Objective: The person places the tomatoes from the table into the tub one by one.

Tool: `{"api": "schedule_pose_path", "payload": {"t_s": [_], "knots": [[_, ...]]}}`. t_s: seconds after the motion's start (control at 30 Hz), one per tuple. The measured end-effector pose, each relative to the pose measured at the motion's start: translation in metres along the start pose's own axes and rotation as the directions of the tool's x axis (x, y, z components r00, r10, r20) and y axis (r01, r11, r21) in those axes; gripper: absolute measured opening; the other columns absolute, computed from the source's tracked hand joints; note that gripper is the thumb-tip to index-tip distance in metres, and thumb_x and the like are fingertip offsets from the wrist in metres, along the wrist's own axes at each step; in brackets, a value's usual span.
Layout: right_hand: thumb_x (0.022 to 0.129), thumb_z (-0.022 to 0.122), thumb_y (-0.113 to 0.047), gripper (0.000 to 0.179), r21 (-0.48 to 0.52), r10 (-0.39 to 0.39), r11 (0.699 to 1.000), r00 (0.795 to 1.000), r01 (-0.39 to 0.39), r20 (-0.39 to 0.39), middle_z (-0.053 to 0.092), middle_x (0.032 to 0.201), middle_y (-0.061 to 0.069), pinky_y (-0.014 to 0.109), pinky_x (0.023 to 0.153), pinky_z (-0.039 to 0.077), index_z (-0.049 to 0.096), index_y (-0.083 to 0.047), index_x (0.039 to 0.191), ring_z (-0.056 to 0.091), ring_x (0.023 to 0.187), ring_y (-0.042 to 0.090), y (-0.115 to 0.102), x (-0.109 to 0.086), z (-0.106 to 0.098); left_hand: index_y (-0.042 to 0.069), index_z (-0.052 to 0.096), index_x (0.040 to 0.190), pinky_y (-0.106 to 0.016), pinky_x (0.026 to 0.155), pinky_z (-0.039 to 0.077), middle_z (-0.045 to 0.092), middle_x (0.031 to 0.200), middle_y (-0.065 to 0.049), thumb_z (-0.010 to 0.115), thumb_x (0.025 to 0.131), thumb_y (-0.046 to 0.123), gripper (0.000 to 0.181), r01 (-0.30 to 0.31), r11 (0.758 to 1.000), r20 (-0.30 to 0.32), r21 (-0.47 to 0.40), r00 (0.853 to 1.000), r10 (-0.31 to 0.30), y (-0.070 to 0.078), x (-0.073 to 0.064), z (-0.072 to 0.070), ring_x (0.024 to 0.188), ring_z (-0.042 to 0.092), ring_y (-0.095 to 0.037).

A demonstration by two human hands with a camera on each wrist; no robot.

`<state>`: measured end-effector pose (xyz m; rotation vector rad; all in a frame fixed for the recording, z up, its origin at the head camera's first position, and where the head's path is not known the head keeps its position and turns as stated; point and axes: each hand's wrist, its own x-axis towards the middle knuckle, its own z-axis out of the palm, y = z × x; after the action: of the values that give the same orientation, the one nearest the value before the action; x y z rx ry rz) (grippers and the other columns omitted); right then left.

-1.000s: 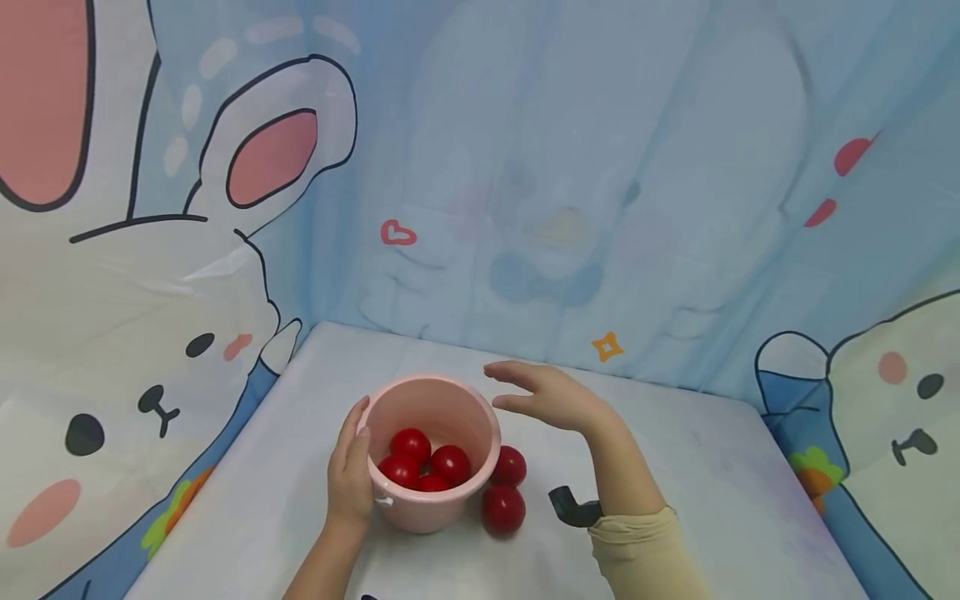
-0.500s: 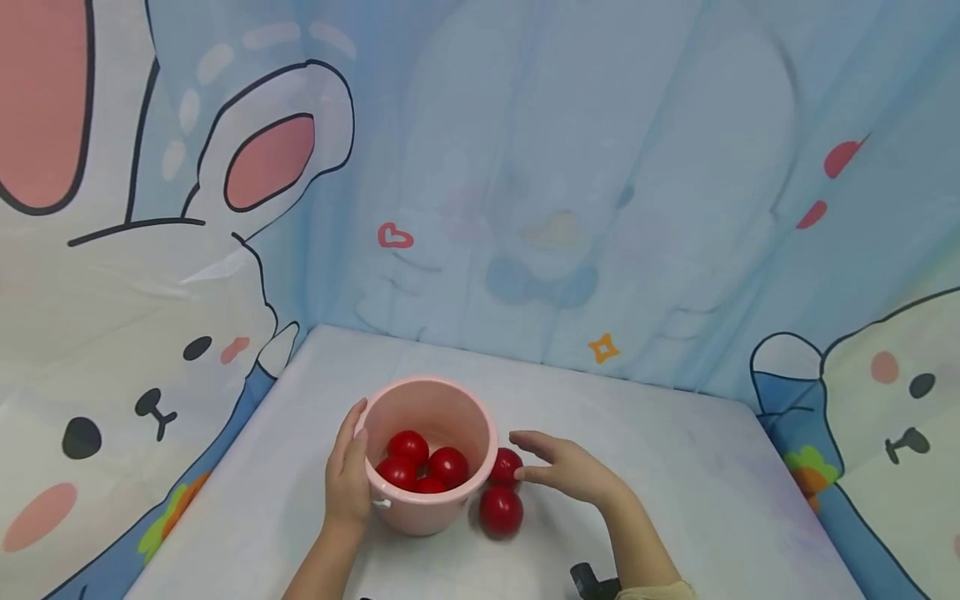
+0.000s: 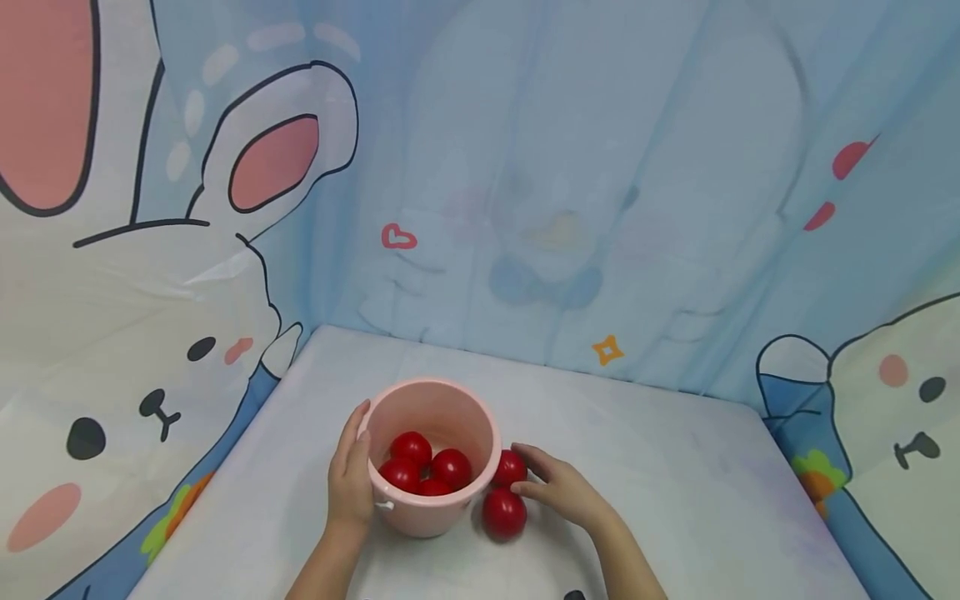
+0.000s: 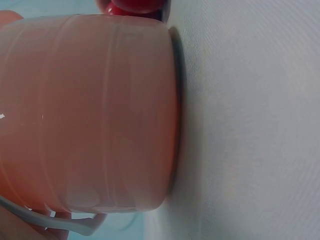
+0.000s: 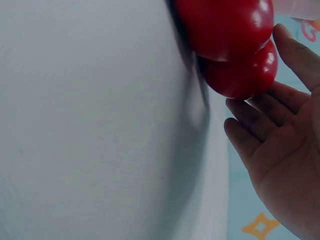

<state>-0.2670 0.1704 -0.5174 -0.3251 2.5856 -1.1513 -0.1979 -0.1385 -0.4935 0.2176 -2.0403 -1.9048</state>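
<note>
A pink bucket (image 3: 423,512) stands upright on the white cloth, with several glossy red round fruits (image 3: 452,468) inside. My left hand (image 3: 350,479) holds its left side, thumb at the near side of the rim and fingers along the wall. In the left wrist view those fingers (image 4: 57,232) show behind the bucket's pale handle (image 4: 75,225). Two more red fruits lie right of the bucket, a near one (image 3: 504,514) and a far one (image 3: 511,468). My right hand (image 3: 566,492) is at the far fruit, thumb beside it and extended fingers (image 5: 242,112) right at its other side.
The white cloth (image 3: 660,500) covers the surface and stretches right of the bucket. Behind it hangs a blue curtain (image 3: 675,208) with cartoon rabbits printed on it. A small dark object (image 3: 574,595) shows at the bottom edge near my right forearm.
My right hand has come down and toward me, from above the cloth right of the rim to the far fruit. My left hand and the bucket stay where they were.
</note>
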Motion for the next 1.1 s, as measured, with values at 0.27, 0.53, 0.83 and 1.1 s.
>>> {"api": "schedule_pose_path", "payload": {"t_s": [0.27, 0.53, 0.83, 1.1], "knots": [[0.082, 0.076, -0.048, 0.07, 0.009, 0.04, 0.999, 0.999, -0.039, -0.033, 0.06, 0.139, 0.004, 0.052, 0.1, 0.051, 0.051, -0.026, 0.143, 0.054, 0.132, 0.032, 0.012, 0.005, 0.007, 0.05, 0.036, 0.146, -0.05, 0.109, 0.043, 0.039, 0.154, 0.021, 0.038, 0.105, 0.04, 0.042, -0.009, 1.0, -0.002, 0.011, 1.0, 0.009, 0.003, -0.002, 0.001, 0.144, 0.038, -0.016], [0.081, 0.077, -0.048, 0.064, 0.001, 0.003, 1.0, 0.999, -0.003, -0.045, 0.063, 0.134, 0.003, 0.049, 0.097, 0.054, 0.055, -0.029, 0.138, 0.057, 0.128, 0.03, 0.019, 0.008, 0.008, 0.051, 0.036, 0.145, -0.05, 0.109, 0.043, 0.039, 0.153, 0.023, 0.038, 0.105, 0.036, 0.042, -0.004, 1.0, -0.006, 0.018, 1.0, 0.004, 0.004, -0.002, 0.001, 0.144, 0.039, -0.016], [0.082, 0.076, -0.046, 0.059, -0.044, 0.0, 0.999, 0.996, -0.004, -0.09, 0.064, 0.131, -0.001, 0.048, 0.098, 0.054, 0.057, -0.032, 0.135, 0.058, 0.127, 0.028, 0.018, 0.008, 0.005, 0.049, 0.036, 0.146, -0.05, 0.11, 0.041, 0.038, 0.154, 0.021, 0.037, 0.105, 0.037, 0.042, -0.011, 1.0, -0.004, 0.022, 1.0, 0.011, 0.002, -0.001, 0.002, 0.145, 0.037, -0.016], [0.08, 0.076, -0.05, 0.062, -0.053, -0.034, 0.998, 0.991, 0.028, -0.131, 0.063, 0.134, -0.003, 0.047, 0.099, 0.054, 0.056, -0.032, 0.137, 0.057, 0.129, 0.028, 0.007, 0.004, -0.015, 0.05, 0.036, 0.145, -0.05, 0.11, 0.041, 0.039, 0.153, 0.022, 0.037, 0.105, 0.037, 0.042, -0.006, 0.999, -0.012, 0.031, 1.0, 0.007, 0.003, -0.001, 0.001, 0.144, 0.038, -0.016]]}}
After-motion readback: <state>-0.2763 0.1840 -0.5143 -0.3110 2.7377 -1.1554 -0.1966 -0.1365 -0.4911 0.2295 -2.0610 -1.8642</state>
